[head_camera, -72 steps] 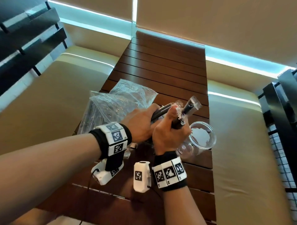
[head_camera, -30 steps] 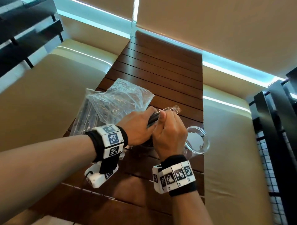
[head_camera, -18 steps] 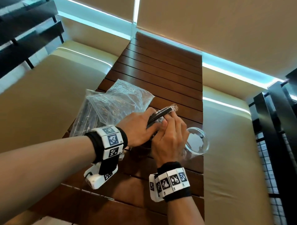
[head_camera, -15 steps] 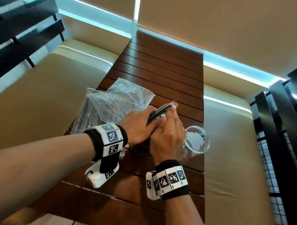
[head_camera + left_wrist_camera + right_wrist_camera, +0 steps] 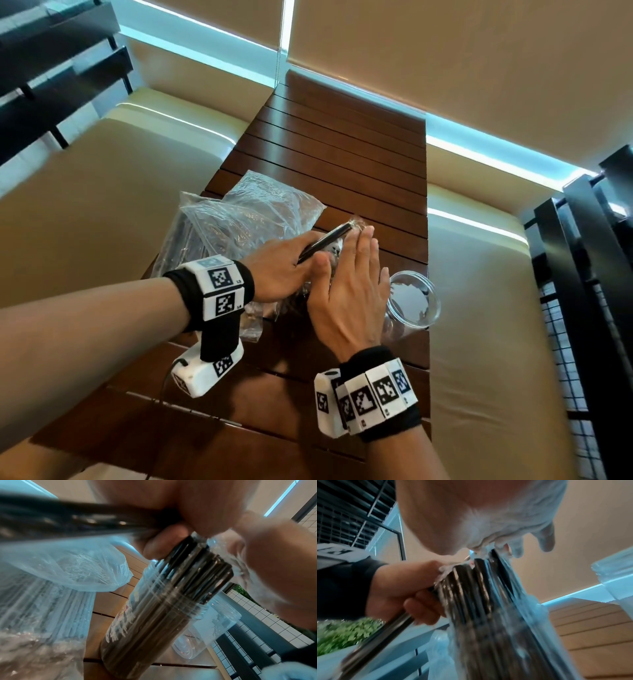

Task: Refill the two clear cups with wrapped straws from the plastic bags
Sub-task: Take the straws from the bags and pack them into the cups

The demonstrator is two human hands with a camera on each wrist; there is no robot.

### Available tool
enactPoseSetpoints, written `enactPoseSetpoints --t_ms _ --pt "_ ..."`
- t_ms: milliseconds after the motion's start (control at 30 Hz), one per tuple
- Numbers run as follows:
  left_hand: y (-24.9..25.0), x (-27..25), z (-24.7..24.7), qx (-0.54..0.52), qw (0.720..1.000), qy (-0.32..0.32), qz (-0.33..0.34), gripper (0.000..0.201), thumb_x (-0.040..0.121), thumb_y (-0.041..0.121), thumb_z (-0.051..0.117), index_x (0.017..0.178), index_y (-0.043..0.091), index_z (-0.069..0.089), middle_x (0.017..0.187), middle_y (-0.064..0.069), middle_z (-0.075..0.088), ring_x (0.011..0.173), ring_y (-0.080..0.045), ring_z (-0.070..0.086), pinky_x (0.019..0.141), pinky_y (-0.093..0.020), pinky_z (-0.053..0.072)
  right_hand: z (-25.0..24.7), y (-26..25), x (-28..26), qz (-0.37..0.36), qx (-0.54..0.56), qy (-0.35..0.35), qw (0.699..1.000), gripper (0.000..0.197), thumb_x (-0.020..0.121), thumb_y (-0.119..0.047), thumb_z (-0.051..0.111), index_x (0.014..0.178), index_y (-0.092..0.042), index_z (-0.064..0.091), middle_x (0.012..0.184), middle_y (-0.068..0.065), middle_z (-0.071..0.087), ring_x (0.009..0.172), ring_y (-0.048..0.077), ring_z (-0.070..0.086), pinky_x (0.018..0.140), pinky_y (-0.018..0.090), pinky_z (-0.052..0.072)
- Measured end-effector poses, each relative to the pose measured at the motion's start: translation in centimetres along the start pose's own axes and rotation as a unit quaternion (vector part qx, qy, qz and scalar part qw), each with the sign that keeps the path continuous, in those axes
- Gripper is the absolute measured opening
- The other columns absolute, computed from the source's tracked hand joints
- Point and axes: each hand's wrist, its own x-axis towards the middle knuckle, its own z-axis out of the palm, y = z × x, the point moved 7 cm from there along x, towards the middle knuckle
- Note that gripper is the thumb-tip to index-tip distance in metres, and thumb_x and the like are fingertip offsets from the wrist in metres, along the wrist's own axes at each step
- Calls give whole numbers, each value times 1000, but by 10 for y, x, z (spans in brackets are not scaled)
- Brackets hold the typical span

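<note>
A clear cup (image 5: 150,622) packed with black wrapped straws (image 5: 193,566) stands upright on the wooden table (image 5: 342,164). My right hand (image 5: 352,284) lies flat over the straw tops with straight fingers, the palm (image 5: 471,513) touching them. My left hand (image 5: 284,270) grips a separate bundle of black wrapped straws (image 5: 325,240) just left of that cup, slanting up to the right. A second clear cup (image 5: 412,301), with no straws in it, stands right beside my right hand. In the head view my hands hide the filled cup.
Two crumpled clear plastic bags (image 5: 239,222) with more straws lie at the table's left edge, behind my left hand. Beige cushioned benches (image 5: 102,222) flank the narrow table. A black railing (image 5: 582,274) stands at the right. The table's far half shows bare slats.
My right hand lowered the straws it gripped down into the cup, then let go and flattened its fingers over their tops. The left hand kept its bundle in place.
</note>
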Motion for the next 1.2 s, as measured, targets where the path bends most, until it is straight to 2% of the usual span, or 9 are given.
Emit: enactPoseSetpoints --t_ms 267,400,467,567,667,733,900,1100,1200 --pt "-5 -2 12 -31 999 -19 39 33 99 34 38 125 54 40 88 3 67 73 -16 65 70 -37 57 13 1 9 -31 32 17 999 78 96 -68 3 119 -15 55 132 4 48 131 22 41 104 47 39" --pt "-3 -4 8 -40 998 -11 39 29 100 42 39 128 47 42 88 6 67 74 -11 65 71 -30 54 8 -2 9 -14 31 3 999 85 90 -75 -2 128 -19 50 142 4 43 135 23 38 107 53 35" --pt "-1 -5 -1 -14 998 45 32 30 98 49 38 125 40 47 83 8 66 70 -9 63 67 -28 50 6 -4 7 -9 30 -25 999 84 88 -76 -2 149 -25 28 159 3 23 146 22 22 115 56 23" --pt "0 -11 -30 4 983 184 -12 29 98 49 41 93 23 54 71 4 57 62 -12 54 57 -30 39 1 -3 1 0 23 -54 998 85 87 -78 5 156 -29 -2 164 3 -1 150 20 2 119 54 7" --pt "21 -13 -49 43 978 203 32 35 96 49 44 82 20 58 64 5 56 57 -14 52 53 -28 37 -40 -15 5 -17 66 69 995 87 85 -81 23 153 -28 19 152 -1 32 138 16 32 110 43 31" --pt "38 -14 -53 99 976 175 84 35 89 48 43 80 19 61 60 10 53 54 -15 50 52 -28 35 -67 -28 11 -43 233 92 967 73 87 -72 43 145 -28 37 125 -6 55 110 5 55 91 27 48" --pt "61 -22 -68 157 963 177 128 35 83 43 38 87 19 62 73 4 65 65 -21 58 62 -36 47 -101 -53 21 -96 351 80 928 6 94 -22 63 99 -20 65 88 -9 67 84 6 65 71 18 52" --pt "66 -32 -70 -9 990 113 88 18 90 10 47 104 13 57 93 -2 65 82 -19 60 72 -36 52 -108 -68 16 -154 295 111 937 11 92 -21 66 103 -21 62 90 -12 65 84 4 64 71 18 53" --pt "59 -34 -79 -59 986 142 61 10 100 14 43 102 14 52 84 3 62 74 -13 59 63 -31 46 -98 -59 13 -133 232 100 958 41 90 -44 64 124 -27 50 108 -13 59 99 1 58 83 19 47"
